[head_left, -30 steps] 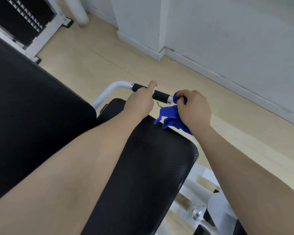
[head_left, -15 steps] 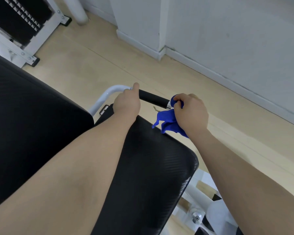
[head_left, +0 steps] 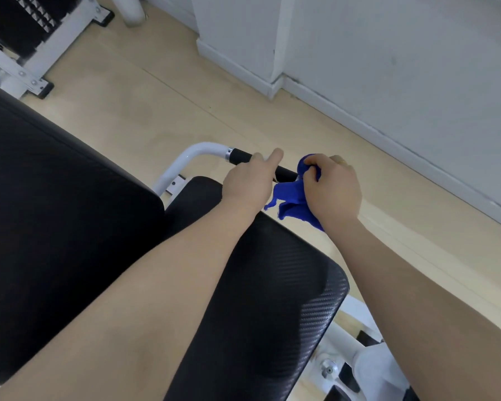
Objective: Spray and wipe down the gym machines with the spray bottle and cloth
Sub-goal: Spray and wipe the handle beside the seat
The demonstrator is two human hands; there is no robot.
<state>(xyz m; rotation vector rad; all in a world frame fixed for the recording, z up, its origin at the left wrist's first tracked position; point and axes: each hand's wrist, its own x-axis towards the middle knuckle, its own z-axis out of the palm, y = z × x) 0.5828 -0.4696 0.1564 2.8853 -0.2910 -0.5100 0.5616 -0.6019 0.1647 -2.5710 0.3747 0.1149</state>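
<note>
A gym machine has a white tube handle (head_left: 197, 151) ending in a black rubber grip (head_left: 240, 156). My left hand (head_left: 248, 183) is curled round the middle of that grip, one finger sticking up. My right hand (head_left: 331, 188) grips a blue cloth (head_left: 291, 202) bunched round the grip's outer end; loose folds of the cloth hang down. Below both arms lies the machine's black seat pad (head_left: 272, 299). No spray bottle is in view.
A large black back pad (head_left: 55, 204) fills the left side. Another machine's white frame and black weight stack (head_left: 26, 30) stand at the top left. A white wall with a baseboard (head_left: 388, 134) runs along the right. White frame parts and a bolt (head_left: 329, 369) sit at the bottom right.
My left hand slid left along the grip, then back right toward the cloth. My right hand has stayed at the grip's end with the cloth.
</note>
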